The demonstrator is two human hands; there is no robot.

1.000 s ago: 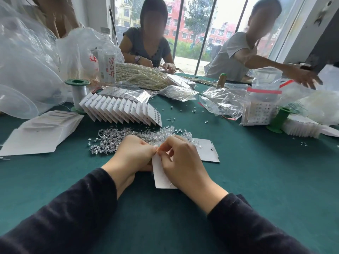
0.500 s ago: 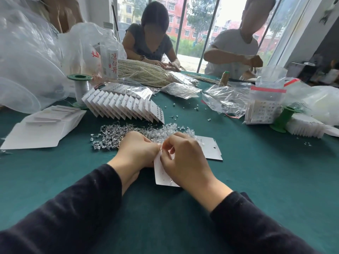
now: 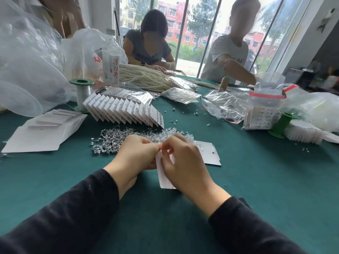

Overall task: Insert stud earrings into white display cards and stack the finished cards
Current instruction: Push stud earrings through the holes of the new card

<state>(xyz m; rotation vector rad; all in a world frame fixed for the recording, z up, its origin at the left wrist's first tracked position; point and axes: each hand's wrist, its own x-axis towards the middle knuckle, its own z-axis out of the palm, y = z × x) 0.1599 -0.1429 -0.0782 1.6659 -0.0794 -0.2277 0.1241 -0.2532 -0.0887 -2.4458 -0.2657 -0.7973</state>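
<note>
Both my hands meet over a white display card (image 3: 164, 177) in the middle of the green table (image 3: 266, 180). My left hand (image 3: 136, 155) grips the card's left edge, fingers curled. My right hand (image 3: 183, 162) lies over the card, its fingertips pinching at the card's top; what it pinches is too small to tell. A heap of clear stud earrings (image 3: 119, 138) lies just beyond my hands. A second white card (image 3: 210, 154) lies flat to the right. A fanned row of finished cards (image 3: 124, 110) stands behind the heap.
Blank white cards (image 3: 45, 131) lie at the left. Green spools (image 3: 81, 92) (image 3: 280, 125), plastic bags (image 3: 225, 105), a bagged card bundle (image 3: 262, 114) and pearl strands (image 3: 143, 79) crowd the far side. Two people work at the far edge.
My hands stay together on the card with only small finger shifts. The person at the far right has reached an arm out over the table again.
</note>
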